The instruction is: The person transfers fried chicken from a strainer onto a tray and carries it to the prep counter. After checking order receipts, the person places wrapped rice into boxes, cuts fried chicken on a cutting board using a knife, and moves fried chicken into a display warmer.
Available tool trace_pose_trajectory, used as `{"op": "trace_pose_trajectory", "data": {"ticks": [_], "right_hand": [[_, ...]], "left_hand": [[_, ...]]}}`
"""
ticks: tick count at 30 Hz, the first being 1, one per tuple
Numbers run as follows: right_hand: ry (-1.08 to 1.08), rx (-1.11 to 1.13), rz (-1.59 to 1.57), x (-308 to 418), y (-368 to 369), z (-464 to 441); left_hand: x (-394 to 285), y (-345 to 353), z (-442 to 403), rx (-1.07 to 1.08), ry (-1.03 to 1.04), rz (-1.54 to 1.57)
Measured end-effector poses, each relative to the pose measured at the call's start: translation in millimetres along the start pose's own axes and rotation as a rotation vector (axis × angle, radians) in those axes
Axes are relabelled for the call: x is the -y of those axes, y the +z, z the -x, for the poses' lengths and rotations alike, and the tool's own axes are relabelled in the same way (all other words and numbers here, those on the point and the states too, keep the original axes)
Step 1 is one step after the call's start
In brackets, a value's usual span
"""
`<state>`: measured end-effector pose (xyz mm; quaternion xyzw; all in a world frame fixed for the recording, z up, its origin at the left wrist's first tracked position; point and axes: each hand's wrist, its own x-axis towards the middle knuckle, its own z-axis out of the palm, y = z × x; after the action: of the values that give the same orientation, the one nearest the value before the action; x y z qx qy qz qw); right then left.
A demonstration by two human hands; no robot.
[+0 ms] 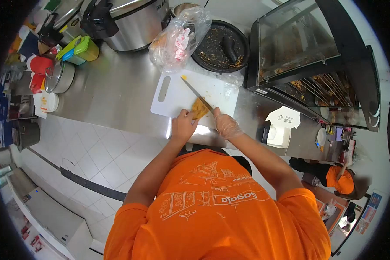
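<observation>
A golden-brown piece of fried food, apparently fried chicken (pixel 198 108), lies on the white cutting board (pixel 164 104) near its front edge. My left hand (pixel 185 125) is closed at the near left side of the piece, fingertips pinching its edge. In a clear plastic glove, my right hand (pixel 226 125) grips a knife (pixel 197 93) by its handle. The blade slants up and left across the board, passing over the right side of the food. Its handle is mostly hidden inside my fist. A small yellow bit lies near the blade's tip.
Behind the board stand a clear plastic bag (pixel 177 41) and a round black pan (pixel 210 60) with crumbs. A glass display warmer (pixel 299 47) is at right, an open white box (pixel 279 134) below it. Cookers (pixel 134 26) stand back left. Another person (pixel 340 177) is far right.
</observation>
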<state>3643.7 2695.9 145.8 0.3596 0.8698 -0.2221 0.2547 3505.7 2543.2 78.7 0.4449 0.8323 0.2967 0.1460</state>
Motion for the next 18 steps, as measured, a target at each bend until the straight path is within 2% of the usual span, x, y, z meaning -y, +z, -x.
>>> {"op": "trace_pose_trajectory", "data": {"ticks": [4,6,10,11,14,17,18], "right_hand": [[0.027,0.003,-0.027,-1,-7,28],[0.043,-0.016,-0.051,-12,24,13],[-0.086,-0.154,-0.117,-15,32,-43],[-0.155,-0.147,-0.040,-1,-4,-28],[-0.020,0.053,0.069,14,-47,8],[0.016,-0.043,-0.125,2,13,19],[-0.058,-0.138,-0.152,0,27,8]], "left_hand": [[-2,11,-2,0.009,-0.022,-0.024],[-1,10,-7,0.041,-0.026,-0.015],[-7,6,-4,0.040,-0.025,0.002],[-7,4,-8,0.022,-0.006,0.000],[-8,8,-9,-0.002,0.039,0.016],[-2,10,-16,0.002,0.057,0.032],[-1,9,-15,0.019,0.053,0.030]]}}
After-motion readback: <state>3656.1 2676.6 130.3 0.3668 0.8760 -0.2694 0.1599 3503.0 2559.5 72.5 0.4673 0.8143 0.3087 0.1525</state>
